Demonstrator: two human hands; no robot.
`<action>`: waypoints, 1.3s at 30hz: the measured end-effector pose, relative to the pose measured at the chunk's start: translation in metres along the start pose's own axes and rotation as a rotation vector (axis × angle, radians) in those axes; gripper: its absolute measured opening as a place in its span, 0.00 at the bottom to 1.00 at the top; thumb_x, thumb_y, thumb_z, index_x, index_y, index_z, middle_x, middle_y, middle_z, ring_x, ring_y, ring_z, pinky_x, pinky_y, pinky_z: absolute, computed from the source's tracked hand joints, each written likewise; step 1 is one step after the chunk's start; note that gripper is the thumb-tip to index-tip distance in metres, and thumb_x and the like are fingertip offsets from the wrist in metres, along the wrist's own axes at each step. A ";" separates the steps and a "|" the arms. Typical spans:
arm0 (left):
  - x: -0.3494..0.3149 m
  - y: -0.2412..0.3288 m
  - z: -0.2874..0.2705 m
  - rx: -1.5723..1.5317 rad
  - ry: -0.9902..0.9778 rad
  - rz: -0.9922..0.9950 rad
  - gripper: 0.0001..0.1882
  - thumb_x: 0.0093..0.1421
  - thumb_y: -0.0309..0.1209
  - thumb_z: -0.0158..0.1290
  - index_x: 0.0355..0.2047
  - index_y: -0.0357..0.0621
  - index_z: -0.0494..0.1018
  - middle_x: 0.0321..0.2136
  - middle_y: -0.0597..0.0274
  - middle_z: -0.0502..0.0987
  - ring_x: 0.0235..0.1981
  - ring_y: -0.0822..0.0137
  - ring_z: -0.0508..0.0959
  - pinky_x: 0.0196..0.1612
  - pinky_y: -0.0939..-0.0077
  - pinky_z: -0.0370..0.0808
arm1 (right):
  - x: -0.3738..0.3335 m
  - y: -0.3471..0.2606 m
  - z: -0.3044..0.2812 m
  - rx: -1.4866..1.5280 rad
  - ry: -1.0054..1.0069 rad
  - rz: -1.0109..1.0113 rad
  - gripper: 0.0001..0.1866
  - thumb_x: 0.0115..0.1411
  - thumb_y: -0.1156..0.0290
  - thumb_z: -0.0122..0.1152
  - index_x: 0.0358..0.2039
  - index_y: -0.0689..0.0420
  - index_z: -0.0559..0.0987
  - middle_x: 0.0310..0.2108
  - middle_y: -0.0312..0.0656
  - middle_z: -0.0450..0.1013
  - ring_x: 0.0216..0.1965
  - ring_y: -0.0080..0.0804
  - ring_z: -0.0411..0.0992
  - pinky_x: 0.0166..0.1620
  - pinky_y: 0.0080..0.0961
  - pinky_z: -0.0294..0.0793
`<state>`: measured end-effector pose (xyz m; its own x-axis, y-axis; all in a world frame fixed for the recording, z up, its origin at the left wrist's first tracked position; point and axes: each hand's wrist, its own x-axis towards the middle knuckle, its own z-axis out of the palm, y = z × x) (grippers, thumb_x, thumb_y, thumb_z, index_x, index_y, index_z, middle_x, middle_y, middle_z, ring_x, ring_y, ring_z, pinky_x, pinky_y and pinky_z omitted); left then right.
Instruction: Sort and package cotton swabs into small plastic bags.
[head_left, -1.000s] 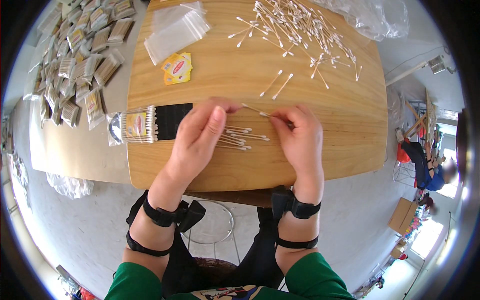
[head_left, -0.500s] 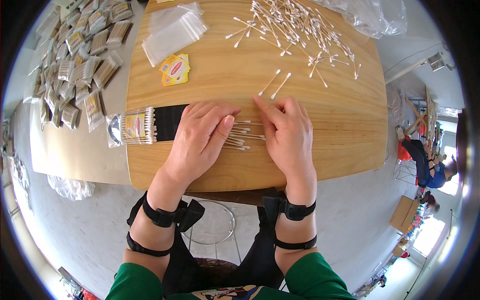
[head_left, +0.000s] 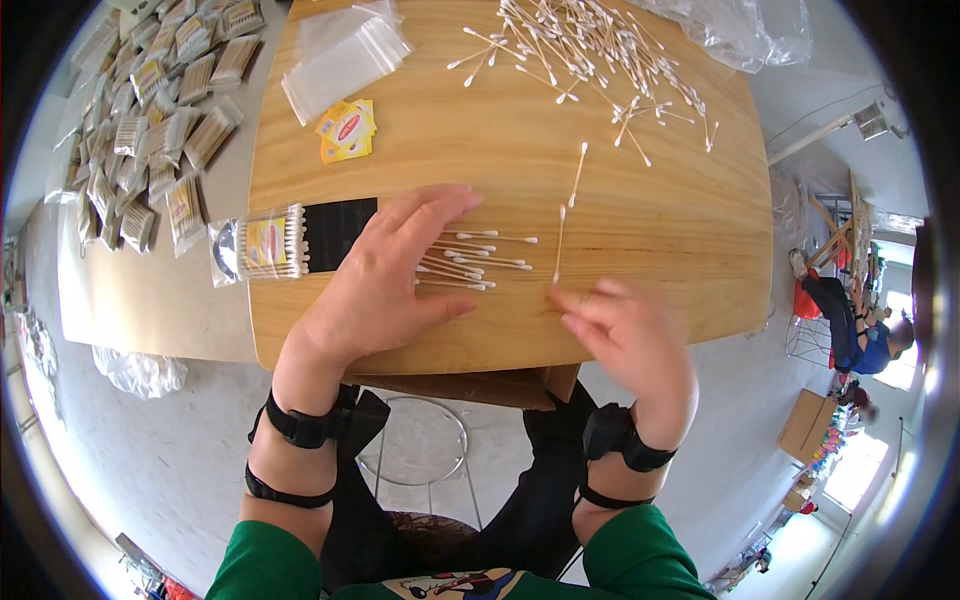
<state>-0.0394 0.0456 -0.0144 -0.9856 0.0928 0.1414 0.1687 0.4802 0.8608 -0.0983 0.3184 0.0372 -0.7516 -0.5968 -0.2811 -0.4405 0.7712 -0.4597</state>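
Note:
My left hand [head_left: 372, 272] rests over a small group of cotton swabs [head_left: 490, 262], its thumb and fingers spread apart around their left ends, which it partly hides. My right hand [head_left: 635, 335] is blurred, its index finger reaching to the lower tip of a single swab [head_left: 560, 245]; nothing shows gripped between the fingers. A second loose swab [head_left: 578, 175] lies just beyond that one. Left of my left hand, a clear bag of swabs with a yellow card [head_left: 265, 248] lies beside a black strip [head_left: 340, 232].
A heap of loose swabs [head_left: 600, 50] covers the far right of the wooden table [head_left: 690, 320]. Yellow cards [head_left: 345, 130] and clear plastic bags [head_left: 345, 62] lie at the far left. Many filled packets [head_left: 150, 140] pile on the adjoining surface. Crumpled plastic [head_left: 765, 35] hangs over the far right edge.
My right hand has moved right and toward me. Two loose swabs have shifted nearer, one now lying nearly upright in view by the finger. My left hand has spread its thumb away.

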 end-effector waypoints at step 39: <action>0.002 0.034 0.041 0.338 -0.167 0.230 0.15 0.50 0.26 0.63 0.40 0.52 0.84 0.60 0.60 0.73 0.66 0.53 0.67 0.70 0.47 0.62 | -0.030 -0.013 0.011 0.349 -0.173 -0.321 0.08 0.60 0.71 0.67 0.40 0.50 0.86 0.24 0.40 0.74 0.30 0.42 0.75 0.34 0.38 0.73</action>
<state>-0.0349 0.0982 -0.0050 -0.9111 0.3569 0.2060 0.4054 0.6862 0.6040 -0.0650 0.3236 0.0423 -0.4997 -0.8425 -0.2012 -0.4233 0.4402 -0.7919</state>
